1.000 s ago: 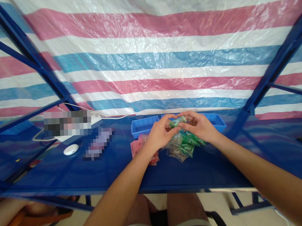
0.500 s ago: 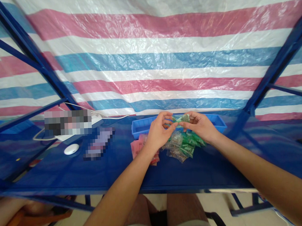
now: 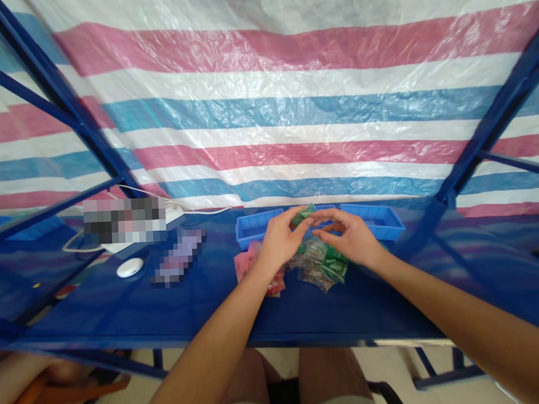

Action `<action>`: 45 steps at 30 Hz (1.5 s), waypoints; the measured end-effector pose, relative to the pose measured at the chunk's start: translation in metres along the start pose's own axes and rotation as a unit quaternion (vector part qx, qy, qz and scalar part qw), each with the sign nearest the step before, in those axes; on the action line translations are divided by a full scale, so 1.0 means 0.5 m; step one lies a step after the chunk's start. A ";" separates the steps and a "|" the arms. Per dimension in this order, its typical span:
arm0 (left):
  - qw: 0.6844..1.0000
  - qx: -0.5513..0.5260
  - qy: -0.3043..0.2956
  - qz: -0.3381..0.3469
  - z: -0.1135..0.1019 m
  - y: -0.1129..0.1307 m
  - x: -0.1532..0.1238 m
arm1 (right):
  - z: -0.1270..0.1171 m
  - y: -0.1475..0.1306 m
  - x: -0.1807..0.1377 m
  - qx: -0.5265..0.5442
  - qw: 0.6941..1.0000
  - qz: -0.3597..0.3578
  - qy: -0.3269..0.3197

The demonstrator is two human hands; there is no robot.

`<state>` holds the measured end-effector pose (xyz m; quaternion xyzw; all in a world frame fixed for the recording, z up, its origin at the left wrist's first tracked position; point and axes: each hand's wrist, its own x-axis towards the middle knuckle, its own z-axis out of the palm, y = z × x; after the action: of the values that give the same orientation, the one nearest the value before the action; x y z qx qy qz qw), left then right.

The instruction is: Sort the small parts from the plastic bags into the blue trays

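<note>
My left hand (image 3: 285,232) is closed on a small green plastic packet (image 3: 304,213), pinched between thumb and fingers. My right hand (image 3: 348,234) is just beside it, with thumb and curved fingers apart and nothing visible between them. Below both hands lies a loose pile of clear packets (image 3: 315,252) and green packets (image 3: 335,266); the fingers hide part of it. Pink packets (image 3: 244,264) lie at the left of the pile, partly covered by my left wrist. Behind the hands stand blue plastic bins (image 3: 258,226), whose middle section is mostly hidden.
A white oval case (image 3: 130,267) and a blurred phone-like object (image 3: 180,256) lie on the blue table (image 3: 337,318) at left. Farther back are a white power strip (image 3: 132,238) and cables. Striped sheeting (image 3: 283,112) hangs behind. Another person's arm (image 3: 18,385) shows at lower left.
My right hand has let go of the green packet, and its fingers have opened. The packet now stays in my left hand, tilted more upright.
</note>
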<state>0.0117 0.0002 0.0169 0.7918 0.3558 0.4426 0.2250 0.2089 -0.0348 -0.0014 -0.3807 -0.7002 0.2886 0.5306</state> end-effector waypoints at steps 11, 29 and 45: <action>0.993 -0.116 -0.015 -0.009 0.008 -0.009 -0.005 | -0.021 0.003 0.015 0.045 0.998 0.045 0.020; 0.991 -0.133 -0.018 0.009 0.013 0.009 -0.005 | -0.020 0.003 0.015 0.073 0.991 0.054 0.094; 0.993 -0.117 0.012 -0.024 0.010 -0.023 0.003 | -0.017 -0.016 0.014 0.078 0.991 0.048 0.100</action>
<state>0.0121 0.0088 0.0074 0.7459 0.3235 0.4848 0.3225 0.2142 -0.0332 0.0111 -0.3985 -0.5998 0.3279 0.6114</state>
